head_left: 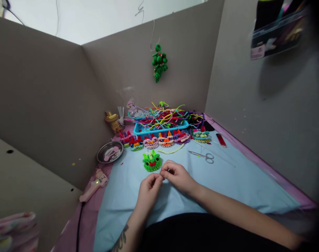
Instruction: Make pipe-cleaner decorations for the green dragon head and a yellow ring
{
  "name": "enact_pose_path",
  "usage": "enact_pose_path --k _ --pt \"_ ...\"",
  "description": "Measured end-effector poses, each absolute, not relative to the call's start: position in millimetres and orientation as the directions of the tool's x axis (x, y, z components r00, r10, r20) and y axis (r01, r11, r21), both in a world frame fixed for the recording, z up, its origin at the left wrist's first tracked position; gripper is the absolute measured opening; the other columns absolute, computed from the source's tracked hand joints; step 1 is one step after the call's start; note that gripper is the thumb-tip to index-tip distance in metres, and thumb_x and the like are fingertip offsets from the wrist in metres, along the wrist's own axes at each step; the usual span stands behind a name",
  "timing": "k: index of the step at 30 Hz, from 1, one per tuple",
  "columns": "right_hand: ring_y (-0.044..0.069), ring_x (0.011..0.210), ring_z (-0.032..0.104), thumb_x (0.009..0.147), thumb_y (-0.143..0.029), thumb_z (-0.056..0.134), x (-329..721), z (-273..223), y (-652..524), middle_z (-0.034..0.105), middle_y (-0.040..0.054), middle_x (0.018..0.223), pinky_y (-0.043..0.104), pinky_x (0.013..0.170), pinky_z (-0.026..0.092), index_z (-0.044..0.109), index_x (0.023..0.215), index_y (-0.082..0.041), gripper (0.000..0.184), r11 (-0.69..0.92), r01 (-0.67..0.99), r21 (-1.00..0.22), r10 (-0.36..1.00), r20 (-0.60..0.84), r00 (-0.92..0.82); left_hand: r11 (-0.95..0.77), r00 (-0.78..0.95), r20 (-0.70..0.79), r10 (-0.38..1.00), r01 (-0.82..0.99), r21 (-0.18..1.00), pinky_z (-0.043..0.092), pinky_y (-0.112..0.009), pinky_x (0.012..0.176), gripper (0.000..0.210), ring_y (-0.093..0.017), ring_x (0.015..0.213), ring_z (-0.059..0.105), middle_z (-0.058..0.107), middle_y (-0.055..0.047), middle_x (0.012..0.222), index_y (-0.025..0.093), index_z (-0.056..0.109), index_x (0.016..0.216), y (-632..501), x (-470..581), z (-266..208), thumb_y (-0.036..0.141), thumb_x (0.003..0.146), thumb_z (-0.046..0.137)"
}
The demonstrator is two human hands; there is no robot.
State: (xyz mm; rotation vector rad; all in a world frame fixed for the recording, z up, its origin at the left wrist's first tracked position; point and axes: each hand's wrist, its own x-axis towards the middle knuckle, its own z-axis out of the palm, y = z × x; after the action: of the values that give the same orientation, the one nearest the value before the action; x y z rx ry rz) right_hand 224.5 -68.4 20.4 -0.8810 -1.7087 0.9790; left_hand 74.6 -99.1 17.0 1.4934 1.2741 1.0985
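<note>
My left hand (150,187) and my right hand (178,175) meet over the blue cloth, thumbs and forefingers pinched together. Whatever sits between the fingertips is too small or too hidden to make out. Just behind the hands stands a green fuzzy animal-face figure (152,161) with dark eyes and a red piece on its front. A row of similar figures in other colours stands farther back, among them an orange one (166,139) and a pink one (151,141). A loose pale yellow fuzzy stem (171,151) lies in front of that row.
A blue basket (161,132) heaped with fuzzy stems stands at the back. Scissors (202,156) lie to the right, near a red-and-black item (221,140). On the left are a metal bowl (110,152) and a pink glue gun (94,188) with its cord. Grey panels (148,77) enclose the table.
</note>
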Motion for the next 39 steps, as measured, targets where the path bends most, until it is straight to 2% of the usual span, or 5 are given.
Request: enact_pose_path --k 6,11,28,32,39 --pt "0.013 0.072 0.051 0.078 -0.008 0.05 222.9 17.3 -70.4 0.051 0.0004 0.071 0.026 0.067 0.039 0.053 0.064 -0.017 0.017 0.535 0.282 -0.797 0.835 0.449 -0.317 -0.301 0.123 0.28 0.952 0.546 0.782 0.04 -0.025 0.065 0.018 -0.016 0.068 0.055 0.063 -0.004 0.073 0.017 0.064 0.075 -104.0 73.5 14.6 0.026 0.081 0.05" --pt "0.015 0.074 0.05 0.076 -0.004 0.047 222.2 14.6 -69.1 0.05 0.001 0.071 0.026 0.068 0.038 0.051 0.064 -0.017 0.018 0.579 0.327 -0.747 0.809 0.477 -0.344 -0.378 0.202 0.336 0.92 0.687 0.621 0.043 -0.026 0.066 0.02 -0.016 0.07 0.056 0.062 -0.005 0.075 0.017 0.061 0.079 -107.2 75.6 18.0 0.022 0.086 0.042" --pt "0.016 0.074 0.048 0.074 -0.002 0.045 219.7 13.6 -69.7 0.049 0.0019 0.071 0.027 0.068 0.038 0.047 0.064 -0.018 0.019 0.593 0.369 -0.716 0.804 0.503 -0.317 -0.4 0.266 0.434 0.861 0.881 0.254 0.044 -0.027 0.063 0.02 -0.017 0.065 0.054 0.055 -0.004 0.071 0.017 0.057 0.081 -105.6 73.6 8.6 0.016 0.087 0.038" --pt "0.015 0.075 0.048 0.075 -0.003 0.045 222.4 12.7 -68.4 0.048 0.0015 0.071 0.027 0.069 0.037 0.047 0.064 -0.018 0.019 0.603 0.375 -0.704 0.796 0.504 -0.335 -0.349 0.174 0.476 0.862 0.884 0.31 0.043 -0.028 0.064 0.019 -0.017 0.067 0.054 0.056 -0.004 0.073 0.017 0.057 0.083 -99.6 63.3 17.6 0.016 0.086 0.038" --pt "0.012 0.063 0.046 0.082 -0.012 0.042 227.8 12.9 -59.1 0.044 -0.0016 0.063 0.024 0.06 0.036 0.044 0.058 -0.018 0.024 0.523 0.36 -0.772 0.852 0.482 -0.204 -0.313 0.108 0.323 0.94 0.646 0.696 0.042 -0.024 0.063 0.022 -0.015 0.067 0.056 0.061 -0.003 0.071 0.016 0.059 0.077 -92.0 65.6 24.4 0.029 0.085 0.043"
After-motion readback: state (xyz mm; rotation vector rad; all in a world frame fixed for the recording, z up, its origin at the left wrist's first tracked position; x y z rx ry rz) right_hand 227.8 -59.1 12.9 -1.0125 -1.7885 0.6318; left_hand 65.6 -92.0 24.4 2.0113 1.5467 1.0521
